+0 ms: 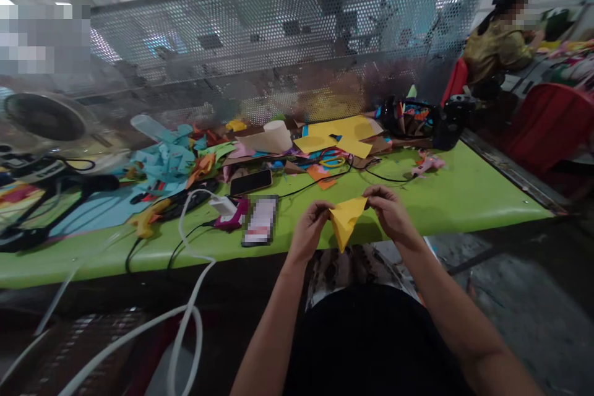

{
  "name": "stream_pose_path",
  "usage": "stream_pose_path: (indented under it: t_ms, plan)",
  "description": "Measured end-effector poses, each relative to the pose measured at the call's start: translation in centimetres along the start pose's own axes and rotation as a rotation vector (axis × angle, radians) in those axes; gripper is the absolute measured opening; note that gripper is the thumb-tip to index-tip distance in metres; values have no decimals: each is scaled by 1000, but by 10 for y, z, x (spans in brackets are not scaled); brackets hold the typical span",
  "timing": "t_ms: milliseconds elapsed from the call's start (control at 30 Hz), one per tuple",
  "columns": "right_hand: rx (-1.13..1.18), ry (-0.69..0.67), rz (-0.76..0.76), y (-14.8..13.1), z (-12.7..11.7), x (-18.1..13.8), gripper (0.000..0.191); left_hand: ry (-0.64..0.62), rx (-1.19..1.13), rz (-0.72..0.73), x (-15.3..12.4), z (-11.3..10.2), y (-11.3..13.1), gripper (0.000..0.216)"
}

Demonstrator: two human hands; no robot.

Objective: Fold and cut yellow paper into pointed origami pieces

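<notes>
A folded piece of yellow paper, roughly triangular with its point hanging down, is stretched between my two hands above the front edge of the green table. My left hand pinches its upper left corner between thumb and fingers. At the upper right corner, my right hand has its fingers closed on the paper in the same way. Left of my hands lies a phone with a lit screen. Behind it rests a second phone with a dark screen.
Yellow-handled scissors and paper scraps lie behind my hands. A yellow glue gun, a purple power strip and a white cable are at left. A pink figure stands right. A perforated metal screen rises behind; a person sits far right.
</notes>
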State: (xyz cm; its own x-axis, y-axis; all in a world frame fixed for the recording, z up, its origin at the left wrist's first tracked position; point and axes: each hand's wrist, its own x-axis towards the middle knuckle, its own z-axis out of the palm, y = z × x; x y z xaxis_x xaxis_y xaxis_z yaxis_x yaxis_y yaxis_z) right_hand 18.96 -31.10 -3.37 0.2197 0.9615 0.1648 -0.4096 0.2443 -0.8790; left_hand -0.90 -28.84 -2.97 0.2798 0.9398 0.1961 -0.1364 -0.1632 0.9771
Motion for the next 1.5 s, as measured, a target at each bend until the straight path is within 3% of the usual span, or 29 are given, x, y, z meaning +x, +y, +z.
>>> stream_pose_path:
  t_ms: [300, 767, 1267, 1500]
  plan:
    - [87, -54, 146, -1, 7, -10, 36, 46, 171, 137, -3, 0, 0, 18]
    - [-60, 147, 51, 10, 13, -4, 35, -1, 202, 122, -8, 2, -6, 15]
    - [-3, 158, 33, 9, 17, -7, 31, 8, 171, 76, -8, 4, -6, 16]
    - [-3, 196, 3, 9, 19, -10, 26, -60, 178, 67, -10, 3, -3, 21]
